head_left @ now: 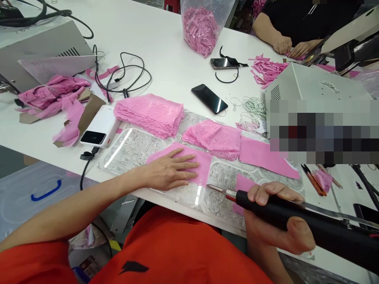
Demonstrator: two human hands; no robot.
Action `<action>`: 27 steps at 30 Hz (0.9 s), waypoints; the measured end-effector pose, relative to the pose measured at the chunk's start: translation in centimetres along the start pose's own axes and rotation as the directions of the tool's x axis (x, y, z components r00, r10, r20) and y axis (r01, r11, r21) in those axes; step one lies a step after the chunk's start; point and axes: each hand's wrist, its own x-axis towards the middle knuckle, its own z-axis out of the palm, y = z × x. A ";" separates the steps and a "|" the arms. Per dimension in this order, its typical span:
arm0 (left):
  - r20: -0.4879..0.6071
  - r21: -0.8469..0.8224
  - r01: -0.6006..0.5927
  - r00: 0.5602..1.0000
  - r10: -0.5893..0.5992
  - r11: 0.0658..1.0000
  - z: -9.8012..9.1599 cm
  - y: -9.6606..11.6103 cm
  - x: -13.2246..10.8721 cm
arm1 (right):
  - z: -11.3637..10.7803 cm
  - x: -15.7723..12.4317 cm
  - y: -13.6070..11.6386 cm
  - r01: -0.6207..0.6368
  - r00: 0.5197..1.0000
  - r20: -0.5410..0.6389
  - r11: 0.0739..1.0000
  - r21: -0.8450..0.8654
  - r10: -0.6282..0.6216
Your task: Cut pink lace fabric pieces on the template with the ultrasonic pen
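Note:
My left hand (167, 171) lies flat with fingers spread on a smooth pink fabric piece (204, 161), pressing it to a clear-topped, grey-speckled mat (130, 144). In my right hand (278, 217) is a black handheld tool (296, 221) with a slim metal tip. That tip points left and sits close to the lower right corner of the fabric; whether it touches, I cannot tell. Behind my left hand are a pink lace stack (151, 114) and a smaller lace pile (217, 138). A flat pink panel (263, 154) lies to their right, and a pink piece (244, 187) is partly hidden behind the tool.
A white power bank (102, 126) with a cable stands left of the mat. Beyond lie a black phone (209, 98), tangled elastic cord (254, 106) and a bag of pink strips (201, 29). Grey machine boxes flank both sides. A co-worker's hands (291, 47) handle pink material.

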 end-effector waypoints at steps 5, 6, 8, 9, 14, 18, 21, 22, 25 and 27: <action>0.013 -0.003 0.008 1.000 -0.008 1.000 -0.1 0.1 0.0 | 0.3 0.1 0.0 0.009 1.000 0.010 1.000 0.010 -0.009; 0.006 -0.002 -0.001 1.000 0.001 1.000 -0.1 0.1 0.0 | 0.3 0.1 0.0 0.003 1.000 0.015 1.000 0.022 -0.003; -0.005 0.004 -0.011 1.000 0.011 1.000 0.0 0.0 -0.1 | 0.4 0.0 0.0 -0.006 1.000 0.018 0.999 0.040 0.005; -0.007 0.007 -0.011 1.000 0.011 1.000 0.1 0.0 -0.1 | 0.4 0.0 0.0 -0.006 1.000 0.021 0.999 0.045 0.005; -0.006 0.026 -0.011 1.000 0.011 1.000 0.2 0.1 -0.1 | 0.3 -0.1 0.0 -0.012 0.999 0.032 0.998 0.054 0.011; -0.003 0.013 0.005 1.000 -0.005 1.000 0.1 0.2 -0.1 | 0.2 -0.1 0.1 -0.005 0.999 0.035 0.999 0.051 0.003; -0.003 -0.005 0.012 1.000 -0.012 1.000 0.1 0.2 0.0 | 0.0 0.0 0.2 0.003 0.999 0.051 0.999 0.036 -0.004; -0.003 -0.010 0.015 1.000 -0.015 1.000 0.1 0.3 0.0 | 0.0 0.0 0.2 0.005 0.998 0.062 1.000 0.029 -0.007; -0.012 -0.017 0.010 1.000 -0.010 1.000 -0.1 0.3 0.1 | -0.1 0.1 0.2 0.005 0.996 0.085 1.000 0.010 -0.006; -0.028 -0.017 -0.002 1.000 0.002 1.000 -0.6 0.2 0.0 | -0.2 0.2 0.2 0.007 0.996 0.086 1.000 0.005 -0.007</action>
